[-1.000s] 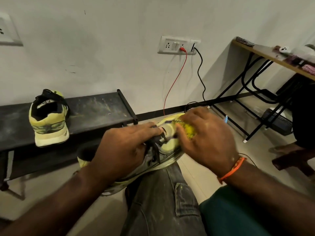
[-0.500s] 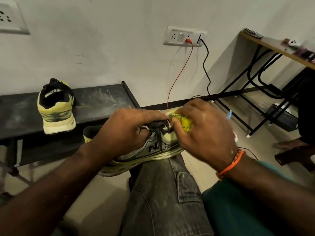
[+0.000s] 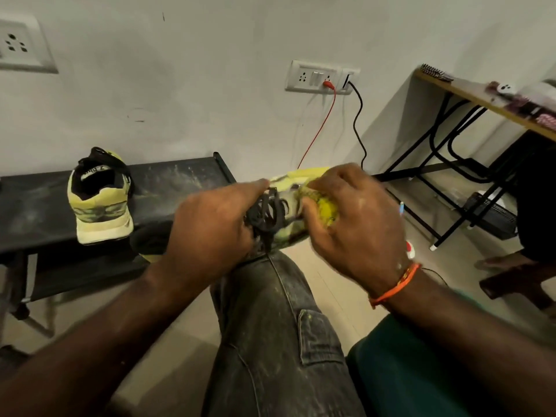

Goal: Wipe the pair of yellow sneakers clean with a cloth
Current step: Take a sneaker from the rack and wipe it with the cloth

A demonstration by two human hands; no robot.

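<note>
One yellow sneaker (image 3: 287, 191) with black laces rests on my knee, toe pointing away and to the right. My left hand (image 3: 210, 227) grips it over the laces and the middle of the upper, hiding most of it. My right hand (image 3: 355, 224) holds a bunched yellow cloth (image 3: 326, 210) pressed against the sneaker's toe end. The second yellow sneaker (image 3: 100, 203) stands on the dark low shelf (image 3: 36, 206) at the left, heel toward me.
A wall socket (image 3: 322, 77) has a red and a black cable hanging to the floor behind the shoe. A desk (image 3: 481, 99) with black metal legs stands at the right. Someone's foot (image 3: 496, 261) rests on the floor at the far right.
The view has tilted down a little. My right hand with the cloth has shifted along the toe of the sneaker, and my left hand keeps its hold on the shoe.
</note>
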